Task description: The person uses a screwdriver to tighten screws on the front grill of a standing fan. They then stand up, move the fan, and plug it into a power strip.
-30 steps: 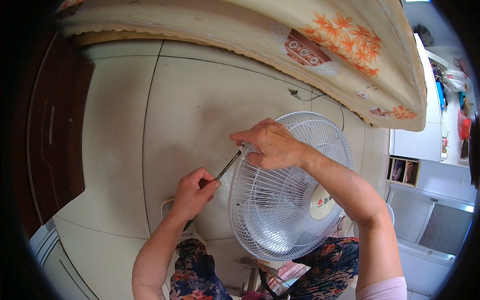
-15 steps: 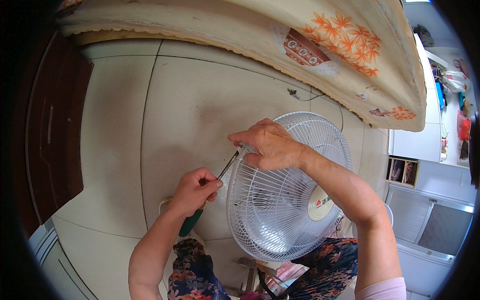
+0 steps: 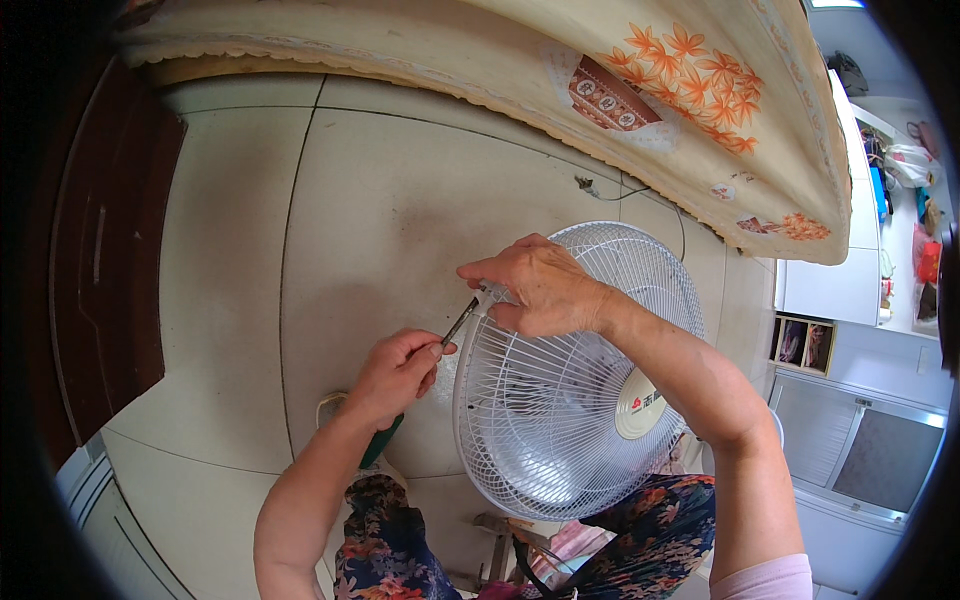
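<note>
Well, one white fan (image 3: 530, 450) is tilting up in front of the person, its wire grille showing its round face. Left of the fan, the tiled floor (image 3: 380, 190) is stretching all the way to a dark brown cabinet (image 3: 120, 250), so the arms are having plenty of room on that side. Beyond the fan, the scalloped edge of a cream cloth (image 3: 690, 165) is hanging nearer, making that side tighter. Below the fan's near edge, flowered trousers (image 3: 385, 545) are crowding in close.

I'm counting two hands at work, both at the fan's left edge. The right hand (image 3: 545, 290) is curling partly closed over the rim, index finger pointing outward and thumb tucking underneath; it is holding the rim beside one small pale clip (image 3: 486, 295), though the fingers are hiding some of the grip. The left hand (image 3: 402, 372), just outside the rim, is closing around one screwdriver (image 3: 458, 327), pinching its thin shaft between thumb and fingers while the green handle (image 3: 382, 443) is showing below. The shaft is reaching the clip; whether its tip is seating there, I cannot tell. One plug (image 3: 588, 187) is lying beyond the fan, near the cloth.
</note>
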`<action>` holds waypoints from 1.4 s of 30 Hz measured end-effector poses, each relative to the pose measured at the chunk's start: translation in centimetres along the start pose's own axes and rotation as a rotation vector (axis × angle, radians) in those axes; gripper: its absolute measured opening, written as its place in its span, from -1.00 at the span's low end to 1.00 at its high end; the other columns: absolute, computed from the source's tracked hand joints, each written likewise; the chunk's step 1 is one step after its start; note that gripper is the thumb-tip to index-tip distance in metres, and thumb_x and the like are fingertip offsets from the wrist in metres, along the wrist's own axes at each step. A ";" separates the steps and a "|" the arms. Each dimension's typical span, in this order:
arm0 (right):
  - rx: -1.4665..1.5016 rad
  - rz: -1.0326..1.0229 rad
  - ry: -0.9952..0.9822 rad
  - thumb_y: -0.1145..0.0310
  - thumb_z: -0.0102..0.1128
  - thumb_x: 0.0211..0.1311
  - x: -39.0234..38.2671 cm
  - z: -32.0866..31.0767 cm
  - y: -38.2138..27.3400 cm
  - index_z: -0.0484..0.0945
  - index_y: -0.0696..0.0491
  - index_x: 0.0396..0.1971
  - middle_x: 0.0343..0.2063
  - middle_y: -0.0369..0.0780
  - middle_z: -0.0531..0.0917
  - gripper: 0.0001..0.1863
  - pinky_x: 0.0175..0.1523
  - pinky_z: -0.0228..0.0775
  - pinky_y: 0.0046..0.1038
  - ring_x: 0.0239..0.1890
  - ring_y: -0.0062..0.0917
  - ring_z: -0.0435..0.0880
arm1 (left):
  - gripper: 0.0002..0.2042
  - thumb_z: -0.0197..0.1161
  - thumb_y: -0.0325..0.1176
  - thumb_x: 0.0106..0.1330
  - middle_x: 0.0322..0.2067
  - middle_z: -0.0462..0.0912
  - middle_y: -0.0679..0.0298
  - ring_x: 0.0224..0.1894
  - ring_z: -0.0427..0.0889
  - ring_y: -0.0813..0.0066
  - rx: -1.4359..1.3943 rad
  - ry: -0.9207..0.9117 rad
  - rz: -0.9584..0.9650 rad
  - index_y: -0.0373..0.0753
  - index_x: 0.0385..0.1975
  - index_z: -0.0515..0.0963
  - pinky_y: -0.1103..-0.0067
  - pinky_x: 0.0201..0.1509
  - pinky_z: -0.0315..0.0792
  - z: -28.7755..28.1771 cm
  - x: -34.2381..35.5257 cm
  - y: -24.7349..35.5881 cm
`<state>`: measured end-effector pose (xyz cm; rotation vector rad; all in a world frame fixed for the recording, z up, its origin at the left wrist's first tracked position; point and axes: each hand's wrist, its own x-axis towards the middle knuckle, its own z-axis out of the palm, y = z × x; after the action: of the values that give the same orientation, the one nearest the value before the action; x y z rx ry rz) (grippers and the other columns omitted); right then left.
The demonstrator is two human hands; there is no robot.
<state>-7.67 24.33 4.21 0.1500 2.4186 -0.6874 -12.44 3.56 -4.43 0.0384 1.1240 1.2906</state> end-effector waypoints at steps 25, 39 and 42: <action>0.021 -0.015 0.011 0.39 0.07 -0.22 0.0 0.0 0.0 0.45 0.11 -0.06 -0.28 -0.11 0.60 -0.45 0.14 0.16 -0.35 -0.19 -0.29 0.54 | -0.88 0.12 -0.42 0.21 -0.64 0.37 0.41 -0.62 0.28 0.70 0.145 0.087 0.081 -0.34 -0.36 0.47 0.71 -0.59 0.19 0.6 1.1 0.1; 0.026 -0.038 0.042 0.39 0.08 -0.22 0.0 0.2 0.2 0.45 0.11 -0.06 -0.27 -0.10 0.60 -0.46 0.16 0.12 -0.34 -0.17 -0.29 0.54 | -0.91 0.16 -0.43 0.17 -0.63 0.38 0.43 -0.65 0.29 0.72 0.131 0.136 0.123 -0.30 -0.42 0.45 0.74 -0.64 0.16 1.6 1.7 0.5; 0.027 -0.015 0.013 0.39 0.08 -0.23 0.1 0.0 0.1 0.45 0.11 -0.06 -0.27 -0.09 0.60 -0.46 0.15 0.13 -0.34 -0.17 -0.30 0.54 | -0.91 0.12 -0.42 0.21 -0.62 0.36 0.44 -0.64 0.27 0.72 0.023 0.098 0.055 -0.28 -0.37 0.47 0.75 -0.63 0.12 1.8 1.6 0.5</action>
<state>-7.75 24.39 4.12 0.1474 2.4263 -0.7284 -11.78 5.90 -4.24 0.0232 1.2290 1.3405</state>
